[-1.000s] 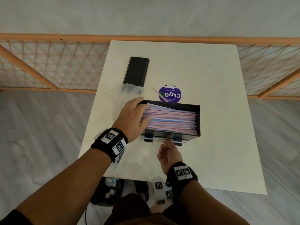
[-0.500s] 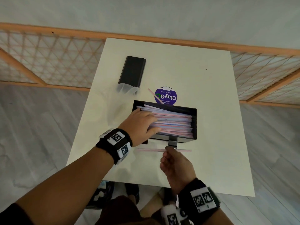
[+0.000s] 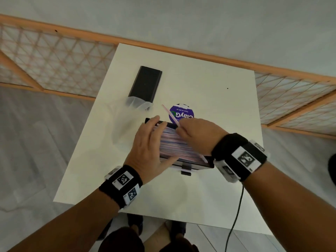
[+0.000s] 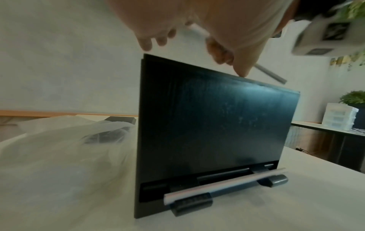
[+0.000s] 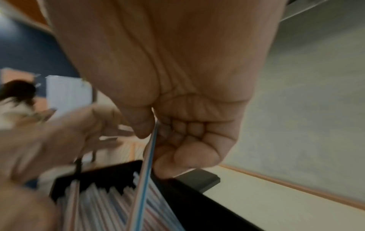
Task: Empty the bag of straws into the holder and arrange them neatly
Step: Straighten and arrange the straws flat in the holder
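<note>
The black straw holder (image 3: 198,164) stands mid-table, packed with pink and blue straws (image 3: 180,146) lying flat. My left hand (image 3: 151,140) rests with straight fingers on the left end of the stack, thumb at the front wall (image 4: 207,125). My right hand (image 3: 196,133) hovers over the holder and pinches one striped straw (image 5: 144,179), slanted across the stack with its near end (image 3: 204,158) at the front right corner. Another straw (image 4: 217,186) lies in the front dispensing tray. The clear bag (image 3: 123,124) lies limp left of the holder.
The holder's black lid (image 3: 145,84) lies at the back left of the white table (image 3: 218,84), partly on the bag. A purple round sticker (image 3: 181,113) sits behind the holder, crossed by a pink straw (image 3: 168,110). An orange lattice fence (image 3: 54,57) surrounds the table.
My right hand has come up from the holder's front with one straw and now holds it over the stack. My left hand stays on the left end.
</note>
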The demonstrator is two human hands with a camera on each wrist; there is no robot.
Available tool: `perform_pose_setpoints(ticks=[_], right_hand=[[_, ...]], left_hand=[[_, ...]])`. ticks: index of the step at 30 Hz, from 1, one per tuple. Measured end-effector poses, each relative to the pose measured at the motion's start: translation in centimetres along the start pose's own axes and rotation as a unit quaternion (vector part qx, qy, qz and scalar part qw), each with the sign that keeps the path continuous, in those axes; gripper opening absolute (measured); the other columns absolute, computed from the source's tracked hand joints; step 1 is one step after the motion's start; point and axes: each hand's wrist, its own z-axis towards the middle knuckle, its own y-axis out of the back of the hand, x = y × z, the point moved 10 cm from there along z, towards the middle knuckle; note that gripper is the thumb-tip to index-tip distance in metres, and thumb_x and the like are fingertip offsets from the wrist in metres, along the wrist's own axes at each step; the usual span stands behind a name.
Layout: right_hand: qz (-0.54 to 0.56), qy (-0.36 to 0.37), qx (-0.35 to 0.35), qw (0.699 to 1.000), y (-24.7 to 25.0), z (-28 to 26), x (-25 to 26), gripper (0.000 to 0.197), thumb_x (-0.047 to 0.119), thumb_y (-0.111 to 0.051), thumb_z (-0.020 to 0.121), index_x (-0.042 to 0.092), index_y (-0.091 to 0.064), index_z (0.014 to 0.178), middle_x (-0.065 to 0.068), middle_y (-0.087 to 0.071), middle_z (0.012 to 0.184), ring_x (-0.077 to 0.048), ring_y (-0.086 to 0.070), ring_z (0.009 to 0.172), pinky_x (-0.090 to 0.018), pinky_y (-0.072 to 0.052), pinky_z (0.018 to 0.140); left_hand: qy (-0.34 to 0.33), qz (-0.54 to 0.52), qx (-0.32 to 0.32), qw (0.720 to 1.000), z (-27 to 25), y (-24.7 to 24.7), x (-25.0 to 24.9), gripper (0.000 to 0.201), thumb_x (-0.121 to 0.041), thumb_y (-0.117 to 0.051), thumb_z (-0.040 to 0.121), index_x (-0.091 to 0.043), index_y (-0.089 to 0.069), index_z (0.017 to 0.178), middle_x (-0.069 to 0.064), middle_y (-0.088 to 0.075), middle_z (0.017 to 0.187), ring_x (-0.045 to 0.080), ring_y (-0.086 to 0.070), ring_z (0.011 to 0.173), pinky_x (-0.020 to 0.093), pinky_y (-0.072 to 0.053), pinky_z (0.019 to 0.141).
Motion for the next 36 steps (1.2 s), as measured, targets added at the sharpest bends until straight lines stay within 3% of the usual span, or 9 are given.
perform_pose_setpoints(ticks=[5,9,13,15,20,27,31,34,36], right_hand=[[-0.104,0.052,0.103,0.988,-1.8,3.2,1.5,0.042,0.046,-0.043,0.100,0.014,-0.061,0.081,-0.003,-0.065,0.077,-0.023,-0.062,0.071,-0.035,-0.047,0.061],[-0.110,0.039,0.098,0.988,1.5,7.8,-1.3,0.040,0.042,-0.052,0.094,0.012,-0.058,0.069,-0.007,-0.060,0.072,-0.029,-0.057,0.068,-0.039,-0.049,0.068],[-0.193,-0.004,0.176,0.965,0.6,13.6,-5.3,0.042,0.043,-0.054,0.097,0.006,-0.068,0.086,-0.009,-0.068,0.083,-0.028,-0.062,0.077,-0.037,-0.054,0.075],[-0.229,-0.017,0.206,0.951,-1.4,16.3,-6.7,0.044,0.046,-0.057,0.097,0.004,-0.067,0.089,-0.005,-0.065,0.077,-0.025,-0.062,0.076,-0.036,-0.055,0.076],[-0.266,-0.043,0.268,0.925,-7.5,20.2,-8.9,0.049,0.054,-0.059,0.095,0.014,-0.061,0.066,0.000,-0.063,0.065,-0.018,-0.058,0.058,-0.031,-0.049,0.060],[-0.273,-0.037,0.230,0.933,-9.0,22.3,-8.1,0.038,0.049,-0.077,0.080,0.019,-0.055,0.069,0.001,-0.059,0.070,-0.025,-0.063,0.074,-0.032,-0.049,0.060],[-0.260,-0.047,0.232,0.936,-8.8,22.3,-8.6,0.016,0.030,-0.076,0.077,0.019,-0.066,0.071,-0.001,-0.066,0.071,-0.022,-0.062,0.063,-0.035,-0.059,0.062],[-0.253,-0.056,0.194,0.946,-7.7,21.8,-9.3,0.021,0.037,-0.075,0.083,0.017,-0.070,0.088,0.002,-0.062,0.071,-0.017,-0.058,0.060,-0.031,-0.050,0.054],[-0.245,-0.058,0.150,0.956,-5.2,20.7,-9.3,0.028,0.040,-0.072,0.086,0.015,-0.068,0.099,0.001,-0.062,0.077,-0.021,-0.061,0.069,-0.031,-0.049,0.060]], left_hand=[[-0.019,0.032,0.089,0.995,-0.8,-2.2,-0.1,0.096,-0.069,-0.065,0.084,-0.007,-0.039,0.152,0.017,-0.031,0.161,0.032,-0.025,0.152,0.057,-0.016,0.124],[-0.031,0.038,0.158,0.986,-1.2,-4.0,0.3,0.067,-0.062,-0.050,0.097,-0.013,-0.054,0.143,0.011,-0.038,0.158,0.027,-0.031,0.149,0.054,-0.020,0.123],[-0.051,0.026,0.180,0.982,-1.2,-4.8,0.2,0.043,-0.057,-0.048,0.100,-0.023,-0.068,0.117,0.000,-0.056,0.136,0.020,-0.049,0.132,0.049,-0.028,0.119],[-0.053,0.023,0.187,0.981,-1.5,-5.1,0.3,0.041,-0.057,-0.047,0.102,-0.026,-0.068,0.117,-0.004,-0.058,0.131,0.018,-0.053,0.127,0.046,-0.029,0.119],[-0.045,0.023,0.198,0.979,-1.9,-5.3,0.4,0.044,-0.058,-0.043,0.103,-0.028,-0.066,0.125,-0.004,-0.059,0.136,0.017,-0.053,0.128,0.043,-0.032,0.118],[-0.043,-0.002,0.190,0.981,-1.8,-4.8,0.2,0.038,-0.055,-0.046,0.102,-0.029,-0.072,0.112,-0.009,-0.066,0.121,0.011,-0.059,0.117,0.035,-0.034,0.116],[-0.047,-0.016,0.207,0.977,-1.6,-5.1,0.2,0.038,-0.054,-0.045,0.103,-0.030,-0.074,0.111,-0.011,-0.068,0.118,0.009,-0.060,0.115,0.035,-0.035,0.115],[-0.045,-0.021,0.213,0.976,-1.6,-5.1,0.3,0.040,-0.055,-0.046,0.103,-0.027,-0.073,0.113,-0.008,-0.066,0.119,0.012,-0.059,0.116,0.035,-0.038,0.111],[-0.048,-0.033,0.203,0.977,-1.7,-4.9,0.2,0.040,-0.054,-0.049,0.102,-0.023,-0.072,0.114,-0.005,-0.064,0.122,0.015,-0.057,0.117,0.035,-0.041,0.108]])
